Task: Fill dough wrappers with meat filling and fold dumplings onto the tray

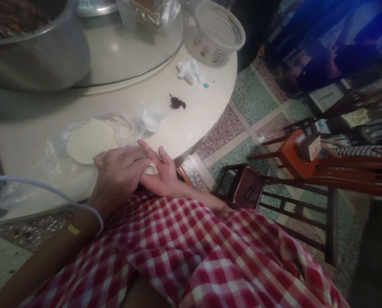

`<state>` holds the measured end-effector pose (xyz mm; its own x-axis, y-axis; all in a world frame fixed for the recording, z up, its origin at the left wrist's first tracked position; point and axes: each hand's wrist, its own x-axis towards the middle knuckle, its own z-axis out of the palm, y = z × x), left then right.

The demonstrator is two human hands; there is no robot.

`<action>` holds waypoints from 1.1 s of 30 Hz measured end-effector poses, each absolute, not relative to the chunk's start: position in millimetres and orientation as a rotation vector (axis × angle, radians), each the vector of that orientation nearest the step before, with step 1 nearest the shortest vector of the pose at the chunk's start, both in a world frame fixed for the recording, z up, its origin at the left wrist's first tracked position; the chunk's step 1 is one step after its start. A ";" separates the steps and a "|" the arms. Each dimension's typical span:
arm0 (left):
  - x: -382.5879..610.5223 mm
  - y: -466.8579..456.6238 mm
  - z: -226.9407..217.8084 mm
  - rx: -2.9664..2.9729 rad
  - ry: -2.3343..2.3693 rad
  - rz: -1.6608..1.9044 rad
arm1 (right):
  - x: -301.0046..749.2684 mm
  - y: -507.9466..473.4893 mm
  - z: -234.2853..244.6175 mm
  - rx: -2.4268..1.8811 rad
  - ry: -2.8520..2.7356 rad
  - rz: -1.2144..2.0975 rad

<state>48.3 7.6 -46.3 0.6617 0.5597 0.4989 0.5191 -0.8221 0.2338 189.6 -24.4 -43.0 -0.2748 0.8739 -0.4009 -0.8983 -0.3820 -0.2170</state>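
Note:
My right hand (163, 173) is turned palm up near the table's front edge, its thumb and a finger raised. On its palm and fingers rests a small whitish piece of dough (151, 169). My left hand (119, 171) reaches over from the left, back upward, with bent fingertips pressed on that piece; they partly hide it. Just beyond the left hand, a pale round dough wrapper (90, 141), perhaps a stack, lies on a clear plastic bag (56, 162). A whitish crumpled bit of plastic (151, 119) is beyond the right hand.
A large metal pot (40, 60) with brown contents stands back left, beside a glass turntable (130, 53). A white basket (219, 34), crumpled tissue (190, 71) and small dark clump (177, 102) are on the table. A pale cable (50, 186) crosses my left wrist. Stools (247, 188) stand right.

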 end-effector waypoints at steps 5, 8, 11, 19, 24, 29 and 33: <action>47.2 9.0 -42.3 2.770 0.857 0.704 | 190.2 -24.3 -46.6 -0.502 0.072 1.895; 49.7 9.7 -42.6 2.738 0.844 0.669 | 190.8 -24.0 -48.3 -0.491 0.121 1.917; 51.5 12.4 -44.6 2.762 0.811 0.727 | 192.6 -24.1 -49.5 -0.463 0.147 1.939; 38.6 13.4 -37.5 2.827 0.924 0.907 | 195.0 -23.3 -53.4 -0.388 0.150 1.886; 43.0 6.2 -37.4 2.880 1.018 1.047 | 192.2 -21.2 -46.1 -0.458 0.216 1.852; 46.7 2.2 -40.6 2.872 1.071 1.077 | 192.8 -21.1 -42.6 -0.475 0.224 1.824; 41.2 0.7 -41.5 2.794 1.159 1.068 | 193.3 -20.4 -38.9 -0.488 0.212 1.782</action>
<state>41.2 0.7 -41.5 0.5179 0.6065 0.6032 0.6507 -0.7371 0.1824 193.3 -20.4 -38.9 -0.1960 0.8802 -0.4322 -0.9570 -0.2678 -0.1114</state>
